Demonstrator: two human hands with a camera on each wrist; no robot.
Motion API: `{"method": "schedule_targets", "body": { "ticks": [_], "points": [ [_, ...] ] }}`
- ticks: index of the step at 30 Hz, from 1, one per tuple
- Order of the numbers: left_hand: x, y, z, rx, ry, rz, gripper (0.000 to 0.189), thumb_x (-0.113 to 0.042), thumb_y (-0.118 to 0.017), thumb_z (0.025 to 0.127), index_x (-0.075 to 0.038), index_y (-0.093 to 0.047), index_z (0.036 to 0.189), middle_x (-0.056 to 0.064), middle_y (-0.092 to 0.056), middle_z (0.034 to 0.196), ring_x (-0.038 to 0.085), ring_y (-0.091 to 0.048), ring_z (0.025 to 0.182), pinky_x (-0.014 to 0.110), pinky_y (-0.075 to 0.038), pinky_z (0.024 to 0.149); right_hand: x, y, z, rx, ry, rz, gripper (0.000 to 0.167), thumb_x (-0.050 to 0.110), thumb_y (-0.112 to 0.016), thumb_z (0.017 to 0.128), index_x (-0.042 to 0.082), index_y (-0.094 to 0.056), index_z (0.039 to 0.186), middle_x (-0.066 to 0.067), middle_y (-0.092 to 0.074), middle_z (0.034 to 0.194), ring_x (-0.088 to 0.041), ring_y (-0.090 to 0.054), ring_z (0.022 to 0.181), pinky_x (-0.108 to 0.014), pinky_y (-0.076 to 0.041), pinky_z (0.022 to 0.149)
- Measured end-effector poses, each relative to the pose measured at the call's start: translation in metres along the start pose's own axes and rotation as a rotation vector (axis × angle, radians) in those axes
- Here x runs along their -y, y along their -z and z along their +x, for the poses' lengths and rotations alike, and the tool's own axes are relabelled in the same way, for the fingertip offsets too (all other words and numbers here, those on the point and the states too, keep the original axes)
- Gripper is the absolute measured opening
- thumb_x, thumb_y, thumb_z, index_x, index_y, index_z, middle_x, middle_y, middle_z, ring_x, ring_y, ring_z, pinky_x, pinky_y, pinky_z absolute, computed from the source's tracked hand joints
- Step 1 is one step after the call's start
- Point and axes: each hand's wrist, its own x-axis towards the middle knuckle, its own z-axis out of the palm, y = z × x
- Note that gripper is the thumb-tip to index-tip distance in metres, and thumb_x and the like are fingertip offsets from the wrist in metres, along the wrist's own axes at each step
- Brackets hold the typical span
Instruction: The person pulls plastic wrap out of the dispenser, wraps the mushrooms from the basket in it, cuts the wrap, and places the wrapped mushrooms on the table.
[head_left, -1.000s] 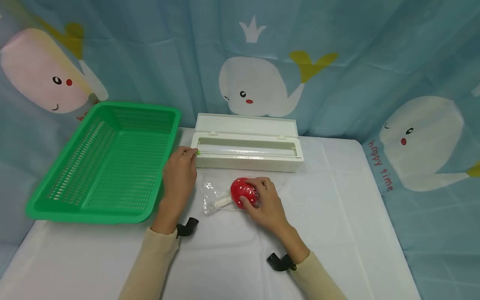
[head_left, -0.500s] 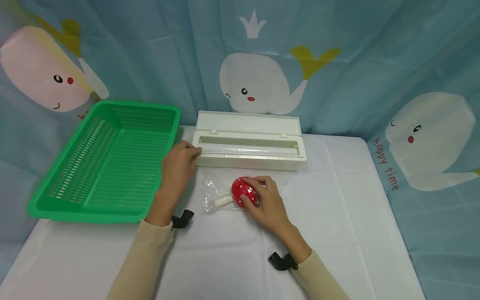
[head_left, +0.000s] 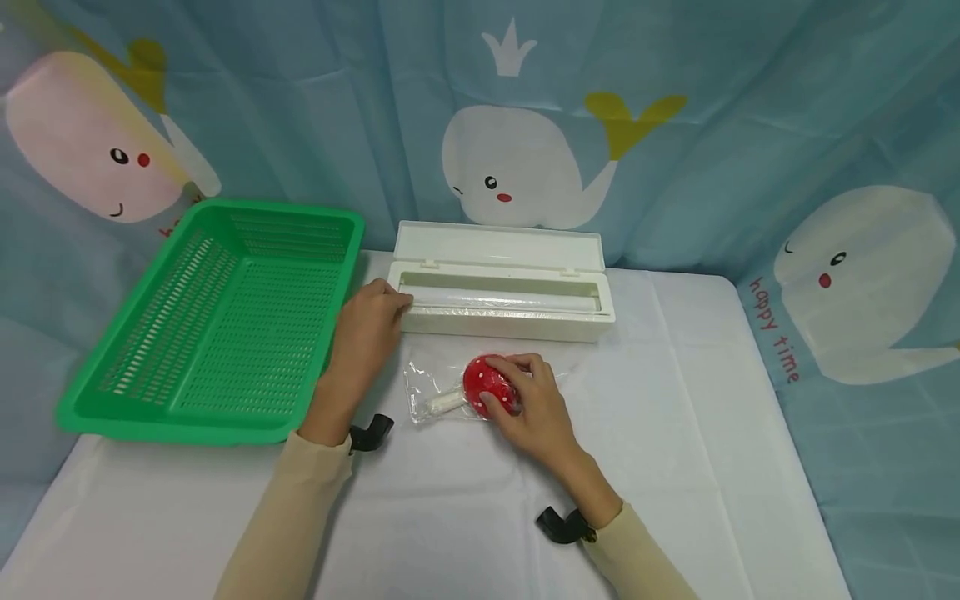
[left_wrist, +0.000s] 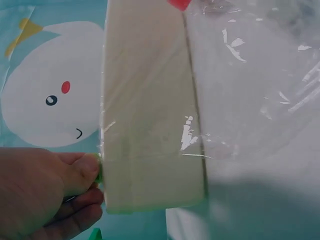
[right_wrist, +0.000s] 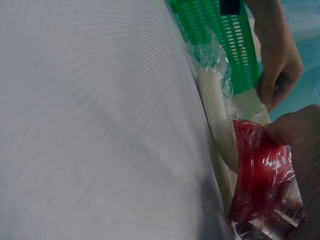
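Note:
A white plastic-wrap dispenser (head_left: 502, 326) stands at the back with its lid up and a roll of clear film inside. At the left end of its front edge, my left hand (head_left: 365, 333) pinches a small green slider (left_wrist: 99, 170) between thumb and fingers. In front of the box lies a toy mushroom (head_left: 480, 386) with a red, white-dotted cap and a pale stem, covered in clear film (head_left: 420, 379). My right hand (head_left: 534, 408) grips the cap from the right, thumb on the near side. In the left wrist view, film also hangs over the dispenser's front.
A green slotted basket (head_left: 255, 350) stands to the left, close beside my left forearm. White cloth (head_left: 675, 417) covers the table. Behind hangs a blue curtain (head_left: 337, 108) with whale prints. Black wrist devices (head_left: 372, 433) sit on both wrists.
My left fingers have shifted slightly right along the dispenser's edge and now hide the green slider in the head view. My right hand stays on the mushroom. The head view has shifted a little.

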Motion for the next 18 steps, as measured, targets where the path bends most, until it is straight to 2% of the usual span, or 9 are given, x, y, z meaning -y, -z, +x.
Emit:
{"method": "schedule_targets", "body": {
  "ticks": [3, 15, 18],
  "points": [
    [-0.002, -0.001, 0.003, 0.007, -0.009, 0.004, 0.019, 0.007, -0.074, 0.091, 0.001, -0.082, 0.108, 0.022, -0.074, 0.098, 0.04, -0.072, 0.092, 0.053, -0.059, 0.08, 0.0, 0.0, 0.0, 0.0, 0.009, -0.001, 0.052, 0.034, -0.078, 0.092, 0.029, -0.065, 0.142, -0.006, -0.06, 0.134, -0.027, -0.056, 0.13, -0.045, -0.064, 0.089],
    [-0.004, -0.007, 0.025, 0.171, -0.114, -0.083, 0.014, -0.007, -0.079, 0.093, -0.005, -0.084, 0.106, 0.016, -0.077, 0.093, 0.034, -0.072, 0.089, 0.047, -0.056, 0.079, -0.002, -0.001, -0.001, -0.004, 0.005, -0.008, 0.052, 0.034, -0.078, 0.093, 0.03, -0.065, 0.143, -0.006, -0.06, 0.133, -0.027, -0.057, 0.129, -0.046, -0.064, 0.089],
    [-0.006, -0.007, 0.029, 0.189, -0.131, -0.092, 0.013, -0.006, -0.08, 0.092, -0.005, -0.085, 0.105, 0.015, -0.077, 0.092, 0.034, -0.072, 0.089, 0.048, -0.056, 0.079, -0.002, -0.001, 0.0, 0.0, 0.003, -0.006, 0.052, 0.034, -0.078, 0.093, 0.029, -0.065, 0.143, -0.006, -0.059, 0.133, -0.027, -0.057, 0.129, -0.046, -0.064, 0.089]
  ]
}}
